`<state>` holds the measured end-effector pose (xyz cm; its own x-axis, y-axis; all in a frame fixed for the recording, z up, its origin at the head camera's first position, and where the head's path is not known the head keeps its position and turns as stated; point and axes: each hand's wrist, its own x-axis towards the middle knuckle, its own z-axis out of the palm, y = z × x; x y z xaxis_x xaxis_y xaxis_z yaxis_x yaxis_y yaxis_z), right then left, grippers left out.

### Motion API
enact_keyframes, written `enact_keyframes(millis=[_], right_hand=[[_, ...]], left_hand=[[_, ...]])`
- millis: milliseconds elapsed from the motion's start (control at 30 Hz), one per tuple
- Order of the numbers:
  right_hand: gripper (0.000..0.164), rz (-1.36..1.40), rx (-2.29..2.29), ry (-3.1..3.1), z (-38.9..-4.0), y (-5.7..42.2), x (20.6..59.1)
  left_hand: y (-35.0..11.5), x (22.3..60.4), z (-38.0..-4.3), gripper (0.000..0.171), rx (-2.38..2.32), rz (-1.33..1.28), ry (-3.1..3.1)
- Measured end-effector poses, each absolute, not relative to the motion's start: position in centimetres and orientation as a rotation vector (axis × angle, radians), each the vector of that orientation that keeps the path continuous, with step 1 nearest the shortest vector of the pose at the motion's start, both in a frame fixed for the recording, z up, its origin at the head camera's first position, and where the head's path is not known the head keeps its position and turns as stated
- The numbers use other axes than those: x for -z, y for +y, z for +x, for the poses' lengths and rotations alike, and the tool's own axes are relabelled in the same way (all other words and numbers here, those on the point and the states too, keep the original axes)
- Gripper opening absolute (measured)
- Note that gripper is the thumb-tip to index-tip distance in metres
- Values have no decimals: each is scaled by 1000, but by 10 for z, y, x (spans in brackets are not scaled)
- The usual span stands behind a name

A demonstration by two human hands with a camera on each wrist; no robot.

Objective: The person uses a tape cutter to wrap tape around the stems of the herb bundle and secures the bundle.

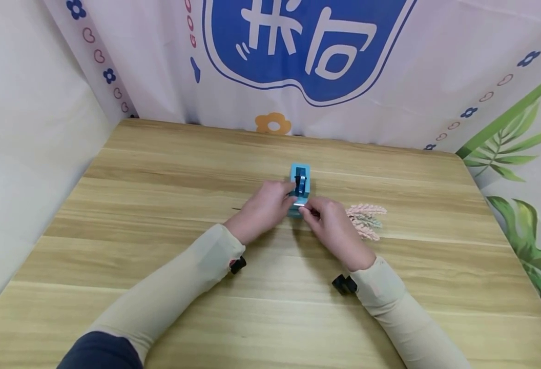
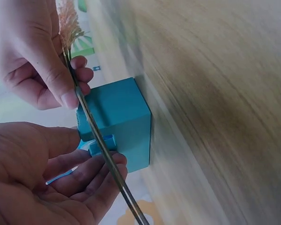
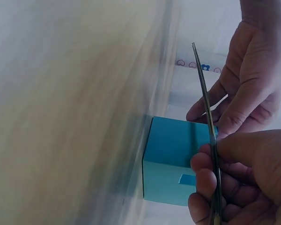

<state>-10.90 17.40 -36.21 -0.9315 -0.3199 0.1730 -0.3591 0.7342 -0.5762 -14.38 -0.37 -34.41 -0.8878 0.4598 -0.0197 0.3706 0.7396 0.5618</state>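
Observation:
A blue tape dispenser (image 1: 300, 167) stands on the table with a roll of tape (image 1: 302, 180) in it. My left hand (image 1: 263, 207) grips the dispenser from the left, its thumb at the front edge in the left wrist view. Between thumb and fingers my right hand (image 1: 334, 221) pinches a bundle of thin dark stems (image 2: 100, 140) just in front of the dispenser. Pink and green fluffy flower heads (image 1: 366, 210) stick out to the right of that hand. The stems' bare ends (image 3: 196, 54) point left, past the dispenser.
The wood-grain table (image 1: 160, 169) reaches to a white printed curtain (image 1: 160, 61) at the back. More white cloth (image 1: 30, 128) hangs at the left, and a leaf-patterned cloth (image 1: 538, 205) at the right. Black wrist cameras (image 1: 344, 284) sit under both forearms.

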Motion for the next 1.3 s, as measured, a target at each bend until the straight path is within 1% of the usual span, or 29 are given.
enact_keyframes(millis=[400, 600, 833, 933, 1067, 1300], right_hand=[[26, 631, -934, -2870, -109, 176, 358], [24, 736, -890, -2883, -105, 178, 365], [24, 746, -892, -2888, -99, 173, 347], [24, 737, -894, -2903, -97, 171, 340], [23, 715, -915, -2872, -96, 172, 336], [22, 686, -966, -2826, -95, 175, 335]], left_hand=[[-3, 340, -143, 42, -857, 605, 2746], [-2, 340, -143, 44, -855, 598, 2734], [-2, 338, -143, 43, -848, 605, 2724], [-5, 336, -141, 39, -850, 622, 2740], [-10, 333, -136, 25, -903, 668, 2771], [-19, 325, -119, 23, -913, 786, 2754]])
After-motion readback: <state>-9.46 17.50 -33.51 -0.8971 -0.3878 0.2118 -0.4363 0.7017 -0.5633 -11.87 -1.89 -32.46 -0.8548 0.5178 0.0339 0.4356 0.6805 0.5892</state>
